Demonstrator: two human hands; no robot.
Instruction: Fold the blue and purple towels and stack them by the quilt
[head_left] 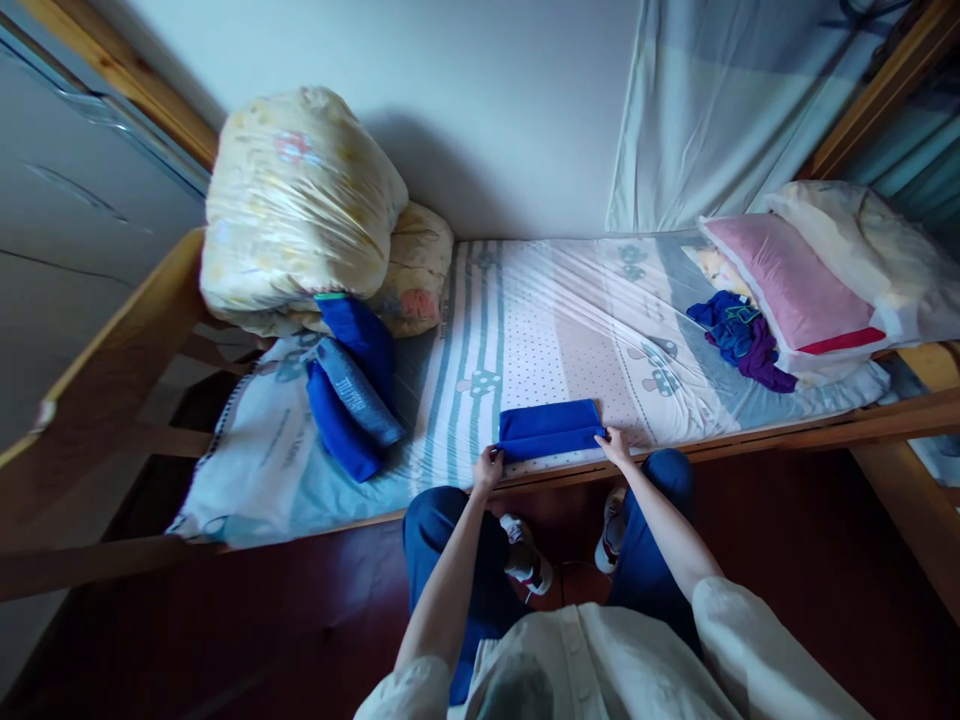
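A folded blue cloth [550,428] lies flat on the patterned bed sheet [555,330] close to the bed's near edge. My left hand [488,468] grips the cloth's near left corner, fingers closed on it. My right hand [615,445] pinches the near right corner. Both arms reach forward from above my knees.
Several folded blue cloths [351,388] are stacked at the left against a bundled yellow quilt [300,205]. A crumpled blue and purple garment [739,338] lies beside a pink pillow [787,285] at the right. A wooden bed rail [787,430] runs along the front; dark red floor below.
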